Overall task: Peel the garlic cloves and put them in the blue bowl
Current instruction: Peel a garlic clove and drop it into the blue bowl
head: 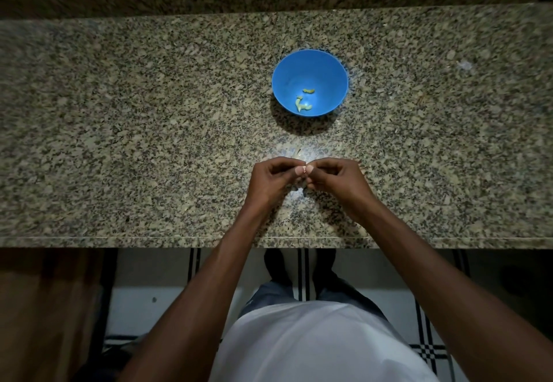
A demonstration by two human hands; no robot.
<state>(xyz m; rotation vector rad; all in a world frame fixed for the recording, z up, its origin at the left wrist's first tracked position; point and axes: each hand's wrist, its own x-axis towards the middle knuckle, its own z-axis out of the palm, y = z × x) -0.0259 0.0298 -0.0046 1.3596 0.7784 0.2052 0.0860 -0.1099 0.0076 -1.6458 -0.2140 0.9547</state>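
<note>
Speckled granite counter (149,130), tiled floor (155,274)

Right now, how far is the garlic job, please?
Done: a few pale peeled pieces already lie in the blue bowl. In hand: the left hand and the right hand meet over the counter and pinch a small clove between the fingertips. Left: finishing this clove and dropping it in the bowl. No other cloves are visible.

No writing, label, brand, number or sign can be read anywhere in the head view. The round blue plastic bowl (309,82) beyond the fingers (300,170) carries no print, nor does the speckled granite countertop (149,130) beneath them.
</note>
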